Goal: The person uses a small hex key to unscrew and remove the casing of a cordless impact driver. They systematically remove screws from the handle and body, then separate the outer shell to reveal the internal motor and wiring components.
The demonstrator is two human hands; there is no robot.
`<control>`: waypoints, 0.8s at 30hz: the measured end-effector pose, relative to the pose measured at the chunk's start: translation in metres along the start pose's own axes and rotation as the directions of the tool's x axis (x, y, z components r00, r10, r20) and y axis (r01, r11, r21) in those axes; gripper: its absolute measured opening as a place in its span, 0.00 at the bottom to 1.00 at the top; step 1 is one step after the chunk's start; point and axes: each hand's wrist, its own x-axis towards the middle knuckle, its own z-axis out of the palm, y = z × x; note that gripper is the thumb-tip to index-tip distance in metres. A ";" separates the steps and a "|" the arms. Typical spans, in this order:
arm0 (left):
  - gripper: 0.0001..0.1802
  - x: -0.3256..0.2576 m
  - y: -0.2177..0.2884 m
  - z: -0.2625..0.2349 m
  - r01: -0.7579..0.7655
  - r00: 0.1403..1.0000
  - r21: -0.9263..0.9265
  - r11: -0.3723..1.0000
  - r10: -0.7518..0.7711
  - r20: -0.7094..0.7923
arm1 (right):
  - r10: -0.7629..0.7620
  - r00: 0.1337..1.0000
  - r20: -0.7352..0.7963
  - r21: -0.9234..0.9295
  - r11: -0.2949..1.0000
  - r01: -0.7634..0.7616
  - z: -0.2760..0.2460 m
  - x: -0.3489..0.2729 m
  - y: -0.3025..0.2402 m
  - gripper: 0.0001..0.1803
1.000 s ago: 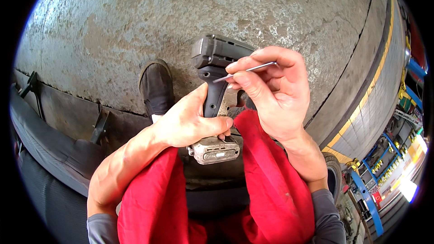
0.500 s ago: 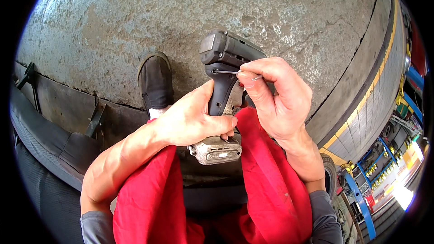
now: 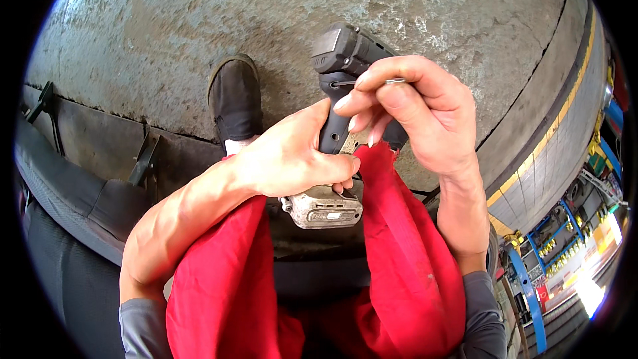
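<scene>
A black and grey cordless power tool, apparently an impact wrench, stands tilted over my lap, its head pointing away from me. My left hand is wrapped round its handle, thumb across the lower grip, just above the worn grey battery pack. Between thumb and forefinger my right hand pinches a thin metal hex key. The key's tip is at the screw hole high on the handle; whether it sits in a screw I cannot tell. Another screw hole shows lower down the handle.
Below lies a rough concrete floor. My dark shoe rests on it, left of the tool. A black padded part with metal brackets runs along the left. At the right are a yellow edge stripe and blue racks.
The tool and both hands have shifted slightly up and to the right in view. My right hand has turned the key, its fingers now curled differently around it.
</scene>
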 end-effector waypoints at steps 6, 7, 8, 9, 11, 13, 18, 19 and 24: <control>0.20 0.001 0.000 -0.001 0.009 0.999 0.010 1.000 -0.009 -0.042 | 0.025 0.994 -0.108 0.062 0.998 -0.018 0.008 -0.001 -0.006 0.11; 0.20 0.001 -0.001 -0.001 0.015 0.999 0.018 1.000 -0.015 -0.047 | 0.046 0.991 -0.127 0.059 0.998 -0.039 0.008 -0.003 -0.009 0.10; 0.20 0.002 -0.001 0.000 0.017 0.999 0.023 1.000 -0.015 -0.049 | 0.104 0.980 -0.170 0.082 0.992 -0.091 0.010 -0.004 -0.012 0.09; 0.20 0.002 -0.002 0.000 0.017 0.999 0.028 0.999 -0.016 -0.050 | 0.110 0.981 -0.162 0.092 0.991 -0.096 0.012 -0.004 -0.013 0.08; 0.19 0.002 -0.003 0.001 0.000 0.999 0.004 1.000 0.000 -0.051 | 0.120 0.982 -0.145 0.110 0.988 -0.105 0.015 -0.004 -0.015 0.06; 0.18 0.002 -0.005 0.000 0.004 0.998 -0.002 1.000 -0.004 -0.058 | 0.083 0.991 -0.107 0.087 0.993 -0.074 0.015 -0.004 -0.016 0.06; 0.15 0.003 -0.005 -0.001 0.003 0.998 -0.007 1.000 -0.004 -0.069 | -0.014 1.000 0.009 -0.019 1.000 0.015 0.010 -0.004 -0.010 0.12; 0.14 0.003 -0.004 -0.002 -0.032 0.998 -0.035 0.999 0.030 -0.063 | -0.029 0.999 0.022 -0.002 1.000 0.029 0.009 -0.005 -0.008 0.13; 0.16 0.000 0.003 -0.003 -0.078 0.994 -0.051 0.996 0.075 -0.075 | -0.043 0.999 0.031 0.206 0.978 0.036 0.006 -0.003 0.011 0.19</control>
